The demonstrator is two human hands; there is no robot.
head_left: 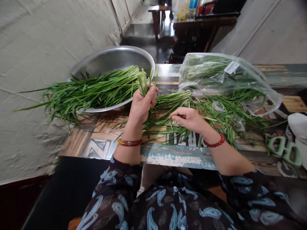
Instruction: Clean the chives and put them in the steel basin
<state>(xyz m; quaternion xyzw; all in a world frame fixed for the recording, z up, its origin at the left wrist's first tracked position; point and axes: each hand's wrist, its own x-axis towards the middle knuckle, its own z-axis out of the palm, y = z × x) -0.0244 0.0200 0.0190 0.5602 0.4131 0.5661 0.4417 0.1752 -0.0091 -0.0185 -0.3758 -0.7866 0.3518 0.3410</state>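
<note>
My left hand [143,103] is wrapped round a small bunch of green stalks, whose cut ends stick up above the fist. To its right, my right hand [185,118] hovers low over the table with fingers curled together; whether they pinch anything is too small to tell. A large metal basin [110,57] holds a thick pile of long green stalks [96,92], leaves hanging over its left rim. Between and behind my hands lies another bunch [175,98]. Loose stalks and trimmings [225,118] are strewn to the right, beside a clear plastic bag [249,80] with more greens inside.
The patterned wooden table [177,156] runs left to right. Pale green scissor handles [284,150] and a white object [298,126] are at the right edge. A wall rises at left. Behind stands another table [206,22] with a bottle [192,8] and bags.
</note>
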